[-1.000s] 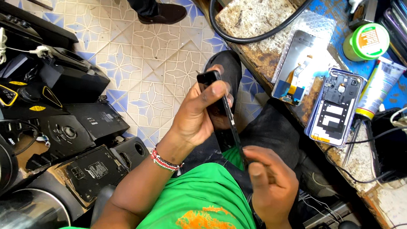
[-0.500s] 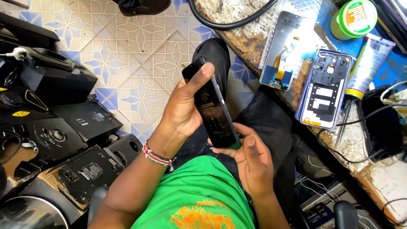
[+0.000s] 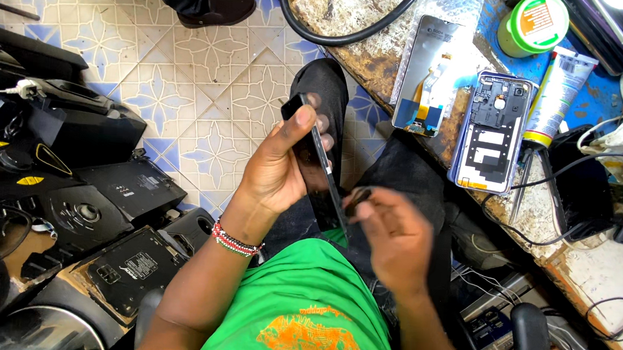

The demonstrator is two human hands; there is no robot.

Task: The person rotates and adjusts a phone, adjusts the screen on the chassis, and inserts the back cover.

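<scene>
While our left hand (image 3: 276, 172) grips the dark phone (image 3: 320, 164) upright over our lap, left of the opened phone frame (image 3: 494, 132), our right hand (image 3: 390, 234) pinches a small dark piece (image 3: 359, 197) just beside it.

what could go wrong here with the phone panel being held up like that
The left hand holds the thin dark panel edge-on over the lap and the tiled floor, pinched mostly by its sides; a slip might drop and crack it. The right hand works at its lower edge with something small and dark, blurred here, so pressure there could flex or chip the panel. On the bench, the open phone frame lies close to the edge and may get knocked off.
</scene>
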